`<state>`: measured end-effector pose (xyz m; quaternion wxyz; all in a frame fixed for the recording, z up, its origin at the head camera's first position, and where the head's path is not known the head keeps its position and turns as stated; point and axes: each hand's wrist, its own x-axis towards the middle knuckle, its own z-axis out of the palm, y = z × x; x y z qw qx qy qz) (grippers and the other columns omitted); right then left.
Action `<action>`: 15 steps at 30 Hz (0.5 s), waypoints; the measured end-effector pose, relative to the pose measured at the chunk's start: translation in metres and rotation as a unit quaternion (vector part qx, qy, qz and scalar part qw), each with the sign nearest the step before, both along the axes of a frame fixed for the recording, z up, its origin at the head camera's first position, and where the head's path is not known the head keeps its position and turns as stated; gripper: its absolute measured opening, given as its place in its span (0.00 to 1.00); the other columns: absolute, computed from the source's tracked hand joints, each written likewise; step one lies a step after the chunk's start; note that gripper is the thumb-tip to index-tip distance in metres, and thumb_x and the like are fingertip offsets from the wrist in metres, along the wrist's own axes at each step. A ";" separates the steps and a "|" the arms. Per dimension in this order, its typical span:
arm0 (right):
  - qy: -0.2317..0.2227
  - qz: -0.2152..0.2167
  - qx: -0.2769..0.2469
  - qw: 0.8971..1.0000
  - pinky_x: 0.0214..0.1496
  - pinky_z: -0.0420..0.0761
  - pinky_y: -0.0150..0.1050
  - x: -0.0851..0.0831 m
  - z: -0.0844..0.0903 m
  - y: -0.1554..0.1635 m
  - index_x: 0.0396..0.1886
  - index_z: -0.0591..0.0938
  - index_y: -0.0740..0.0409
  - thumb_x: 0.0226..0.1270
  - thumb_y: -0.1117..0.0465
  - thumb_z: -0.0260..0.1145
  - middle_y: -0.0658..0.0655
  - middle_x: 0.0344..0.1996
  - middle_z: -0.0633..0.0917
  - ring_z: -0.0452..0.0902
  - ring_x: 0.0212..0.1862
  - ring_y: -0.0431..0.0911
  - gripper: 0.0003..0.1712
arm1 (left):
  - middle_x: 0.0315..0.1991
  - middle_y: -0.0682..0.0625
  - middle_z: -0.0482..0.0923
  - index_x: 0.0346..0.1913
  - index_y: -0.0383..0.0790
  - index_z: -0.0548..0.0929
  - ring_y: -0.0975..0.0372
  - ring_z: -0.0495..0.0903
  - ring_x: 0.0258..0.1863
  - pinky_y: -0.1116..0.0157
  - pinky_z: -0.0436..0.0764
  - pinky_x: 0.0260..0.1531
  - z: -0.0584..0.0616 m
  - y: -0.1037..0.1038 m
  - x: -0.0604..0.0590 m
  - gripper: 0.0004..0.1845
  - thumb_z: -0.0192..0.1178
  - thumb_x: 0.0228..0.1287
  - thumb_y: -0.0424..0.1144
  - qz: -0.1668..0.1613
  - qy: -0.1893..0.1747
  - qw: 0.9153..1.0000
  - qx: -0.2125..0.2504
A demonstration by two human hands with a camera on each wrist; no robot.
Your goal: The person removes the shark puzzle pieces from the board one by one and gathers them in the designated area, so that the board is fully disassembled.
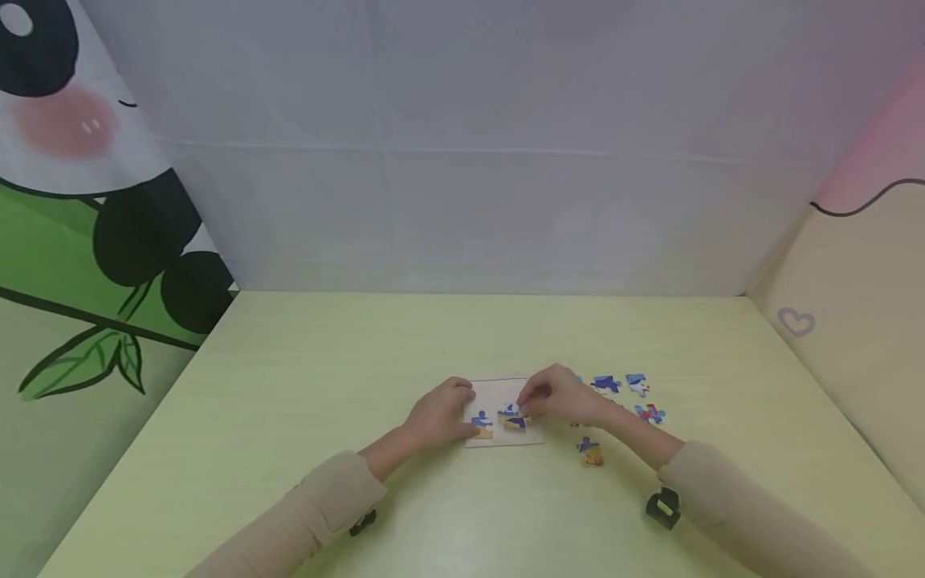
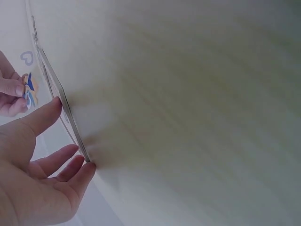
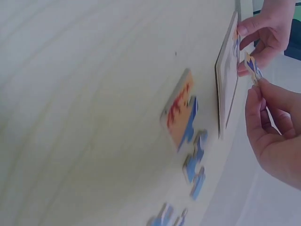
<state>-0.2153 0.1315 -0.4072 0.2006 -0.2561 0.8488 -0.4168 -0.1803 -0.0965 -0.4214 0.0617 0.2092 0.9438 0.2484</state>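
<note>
A white puzzle board [image 1: 499, 392] lies flat on the table. My left hand [image 1: 439, 413] holds its left side, thumb at the near corner and fingers at the far corner. One blue and orange puzzle piece [image 1: 482, 424] sits in the board's near left corner, beside that thumb. Over the board my right hand [image 1: 560, 395] pinches another puzzle piece [image 3: 252, 67] between thumb and fingertips. This piece is orange, blue and white, and in the right wrist view it is tilted and raised above the board.
Several loose pieces lie right of the board, among them an orange corner piece [image 1: 590, 452], a blue piece [image 1: 605, 384] and a red and blue piece [image 1: 650, 413]. My right forearm crosses over part of this group. A pale wall [image 1: 462, 217] closes off the table's back.
</note>
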 end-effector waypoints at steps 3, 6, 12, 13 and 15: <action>0.008 0.004 0.001 1.000 0.34 0.77 0.32 0.000 0.005 0.014 0.31 0.84 0.61 0.53 0.66 0.67 0.53 0.28 0.84 0.78 0.30 0.40 0.04 | 0.52 0.39 0.72 0.49 0.27 0.77 0.50 0.73 0.52 0.57 0.72 0.52 0.001 0.000 0.000 0.28 0.70 0.45 0.39 0.003 -0.001 1.000 0.004; 0.009 0.009 0.001 1.000 0.35 0.78 0.32 0.000 0.008 0.031 0.31 0.84 0.62 0.54 0.66 0.67 0.53 0.29 0.84 0.78 0.31 0.41 0.05 | 0.52 0.39 0.73 0.49 0.26 0.77 0.50 0.73 0.52 0.57 0.72 0.51 0.001 -0.001 0.000 0.28 0.70 0.44 0.38 0.002 0.003 1.000 0.008; -0.019 0.004 0.014 1.000 0.34 0.80 0.36 0.001 0.013 0.066 0.31 0.83 0.60 0.55 0.64 0.67 0.52 0.28 0.84 0.79 0.31 0.44 0.05 | 0.52 0.39 0.72 0.49 0.25 0.76 0.49 0.73 0.51 0.57 0.72 0.51 0.000 -0.001 -0.001 0.28 0.69 0.45 0.39 0.002 -0.004 1.000 0.009; -0.024 0.006 0.016 1.000 0.34 0.80 0.37 0.001 0.014 0.071 0.31 0.83 0.61 0.55 0.64 0.67 0.52 0.27 0.84 0.79 0.31 0.45 0.05 | 0.53 0.39 0.72 0.49 0.26 0.76 0.49 0.73 0.52 0.57 0.72 0.52 0.000 -0.001 0.000 0.29 0.69 0.45 0.39 0.004 -0.008 1.000 0.010; -0.030 0.010 0.020 0.999 0.34 0.80 0.39 0.002 0.014 0.080 0.31 0.83 0.61 0.55 0.64 0.66 0.53 0.27 0.85 0.80 0.30 0.47 0.05 | 0.53 0.39 0.72 0.50 0.26 0.76 0.49 0.72 0.53 0.57 0.72 0.52 -0.001 -0.002 0.000 0.29 0.69 0.45 0.40 0.006 -0.012 1.000 0.009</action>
